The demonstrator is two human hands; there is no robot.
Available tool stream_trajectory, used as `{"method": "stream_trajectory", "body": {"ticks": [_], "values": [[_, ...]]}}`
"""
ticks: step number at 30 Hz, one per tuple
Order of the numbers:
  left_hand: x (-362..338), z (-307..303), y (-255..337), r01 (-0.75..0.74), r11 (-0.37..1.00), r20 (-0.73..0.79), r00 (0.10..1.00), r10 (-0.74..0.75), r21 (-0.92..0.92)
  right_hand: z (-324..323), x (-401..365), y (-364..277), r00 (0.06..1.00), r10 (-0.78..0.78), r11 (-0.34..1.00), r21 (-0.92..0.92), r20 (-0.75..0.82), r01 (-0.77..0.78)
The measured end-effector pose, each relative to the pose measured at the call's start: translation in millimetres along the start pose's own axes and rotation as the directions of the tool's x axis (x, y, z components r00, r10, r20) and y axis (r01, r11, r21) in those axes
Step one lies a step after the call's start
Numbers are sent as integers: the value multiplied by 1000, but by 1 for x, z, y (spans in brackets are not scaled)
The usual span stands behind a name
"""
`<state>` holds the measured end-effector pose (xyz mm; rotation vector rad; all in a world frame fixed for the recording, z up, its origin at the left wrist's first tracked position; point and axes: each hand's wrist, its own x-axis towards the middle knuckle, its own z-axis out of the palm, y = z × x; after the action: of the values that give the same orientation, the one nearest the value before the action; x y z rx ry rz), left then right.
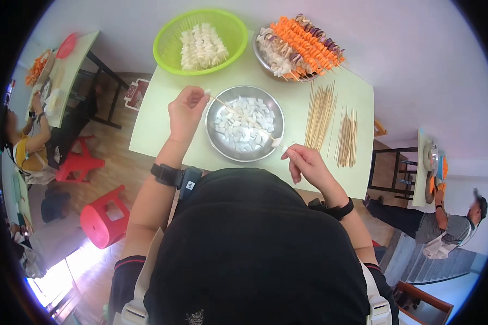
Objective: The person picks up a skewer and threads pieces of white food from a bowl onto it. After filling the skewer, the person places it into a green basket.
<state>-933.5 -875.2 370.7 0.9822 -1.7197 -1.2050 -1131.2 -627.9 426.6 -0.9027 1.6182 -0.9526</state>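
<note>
A thin bamboo skewer (230, 107) slants across the steel bowl (209, 138), between my two hands. My left hand (187, 111) is beyond the bowl's left rim, its fingers pinched on a small white food piece at the skewer's upper end. At the lower right end, my right hand (306, 162) is closed around the skewer, close to a white piece (276, 142) threaded on it. The exact grip of the right fingertips is hard to make out. Many flat white cut pieces (244, 122) lie loose in the bowl.
Behind the bowl stand a green basket (162, 54) of white skewers and a metal bowl (259, 54) heaped with orange, purple and white skewers. Bare bamboo sticks (321, 116) lie at right, with a second bundle (347, 140). Other people sit or stand at side tables, near red stools (100, 225).
</note>
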Motion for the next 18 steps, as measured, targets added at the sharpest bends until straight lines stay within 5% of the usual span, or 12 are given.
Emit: {"method": "stream_trajectory", "body": {"ticks": [1,4,8,13,17,18], "values": [[1,0,2,-49,999,-47,998,49,13,-1,1,0,990,48,984,163,131,-69],[2,-2,13,-94,991,-86,991,102,92,-1,3,-10,961,109,953,248,253,-173],[6,-6,19,-145,982,-103,982,158,124,3,4,-13,975,64,949,288,214,-125],[9,-11,27,-181,967,-100,974,201,179,14,7,-8,983,-160,978,-152,-87,146],[9,-14,28,-190,964,-70,976,206,187,15,8,-11,988,-134,987,-100,-74,126],[9,-15,29,-194,964,-60,976,208,184,13,8,-15,998,-27,993,115,56,21]]}}
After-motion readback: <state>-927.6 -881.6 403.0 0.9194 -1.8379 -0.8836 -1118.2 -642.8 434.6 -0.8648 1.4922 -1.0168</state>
